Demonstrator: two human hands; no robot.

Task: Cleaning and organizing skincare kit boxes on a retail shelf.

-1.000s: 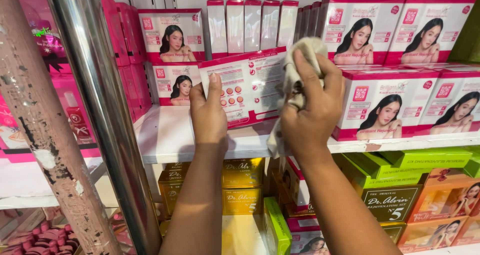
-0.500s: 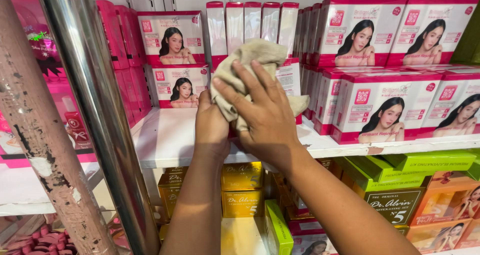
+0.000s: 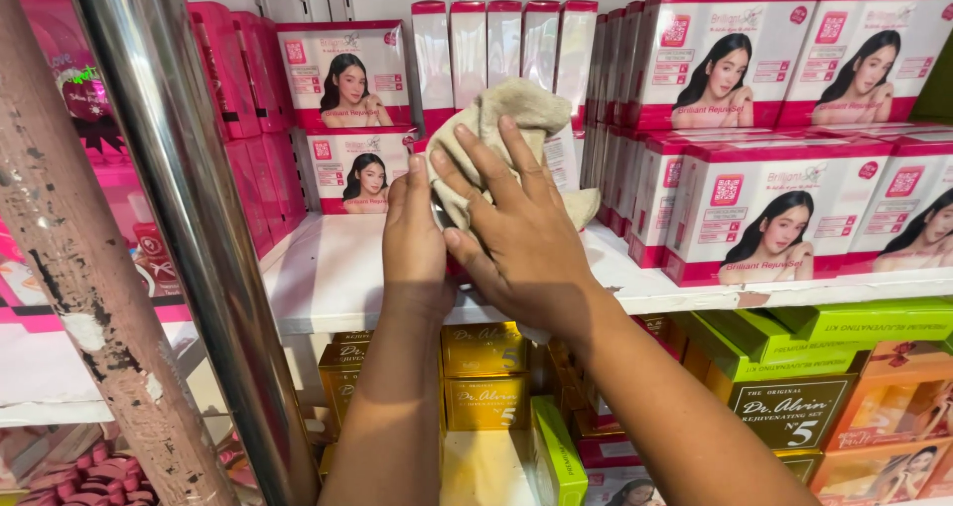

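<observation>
My right hand (image 3: 521,233), fingers spread, presses the cloth (image 3: 496,134) on a box my left hand (image 3: 415,230) steadies; other boxes (image 3: 774,208) unwiped.

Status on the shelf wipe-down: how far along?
Done: nothing provably clean. In hand: right hand presses a beige cloth onto a pink-and-white box that the left hand steadies on the white shelf. Left: the stacked boxes to the right sit untouched.

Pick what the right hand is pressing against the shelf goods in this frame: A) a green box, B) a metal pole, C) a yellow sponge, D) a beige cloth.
D: the right hand lies spread over a crumpled beige cloth, pushing it onto a pink-and-white box that the left hand steadies on the white shelf.
</observation>
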